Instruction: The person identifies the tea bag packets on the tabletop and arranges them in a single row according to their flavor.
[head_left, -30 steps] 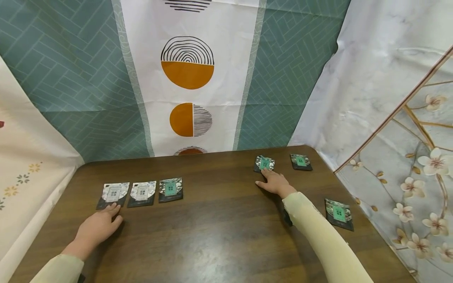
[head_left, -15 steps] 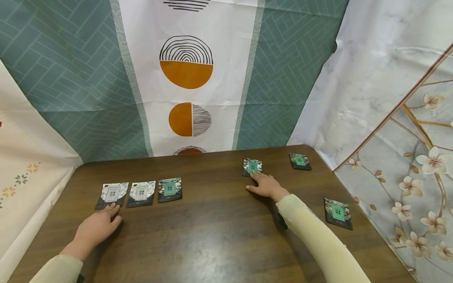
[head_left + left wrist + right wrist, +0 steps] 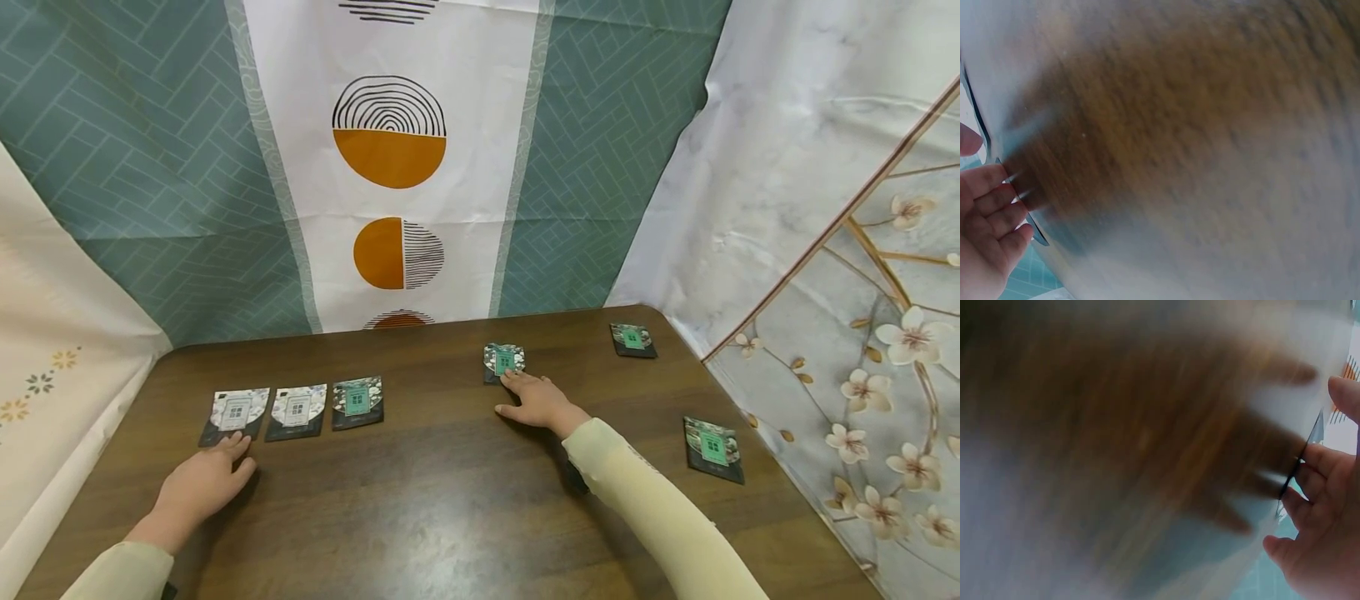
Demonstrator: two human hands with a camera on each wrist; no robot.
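Flat on the table, a white-and-black sachet (image 3: 236, 404) lies at the far left, and my left hand (image 3: 197, 486) rests its fingertips on the near edge. Beside it sit a second white-and-black sachet (image 3: 297, 408) and a dark sachet with a green label (image 3: 358, 402), forming a row. My right hand (image 3: 538, 403) presses its fingertips on the near part of another green-labelled sachet (image 3: 504, 357), right of the row. In the right wrist view this sachet shows only as a thin dark edge under the fingertips of the right hand (image 3: 1329, 506); the thumb stands apart.
Two more green-labelled sachets lie on the right, one near the back corner (image 3: 633, 339) and one nearer the right edge (image 3: 713, 450). The glossy brown table (image 3: 420, 492) is bordered by a patterned curtain (image 3: 405, 167) behind and floral cloth (image 3: 847, 333) at right.
My right hand has slid its sachet leftward and slightly nearer across the table, toward the row. The left hand stays on the leftmost sachet. The head view has shifted slightly.
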